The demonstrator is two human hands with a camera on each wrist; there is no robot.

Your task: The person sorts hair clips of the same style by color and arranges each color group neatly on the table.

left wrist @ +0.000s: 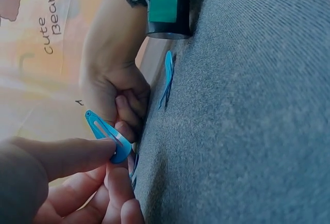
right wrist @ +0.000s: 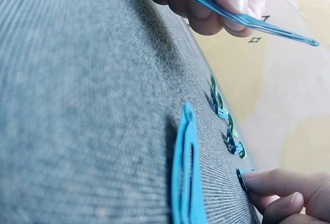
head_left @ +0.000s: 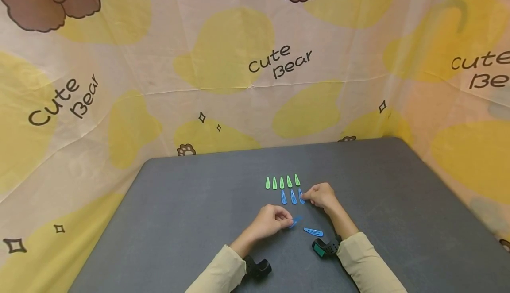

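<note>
My left hand pinches a blue hair clip between thumb and fingers, held a little above the table. The clip's slotted teardrop shape shows plainly in the left wrist view. Farther off, my right hand has its fingertips on a blue hair clip at the right end of a row; the fingers partly cover it. Beside it in that row lie two more blue hair clips. Behind them several green hair clips stand side by side in their own row.
A loose blue hair clip lies on the grey table between my forearms, near the right wrist's black camera band. Another black band sits on the left wrist. A patterned cloth hangs behind the table.
</note>
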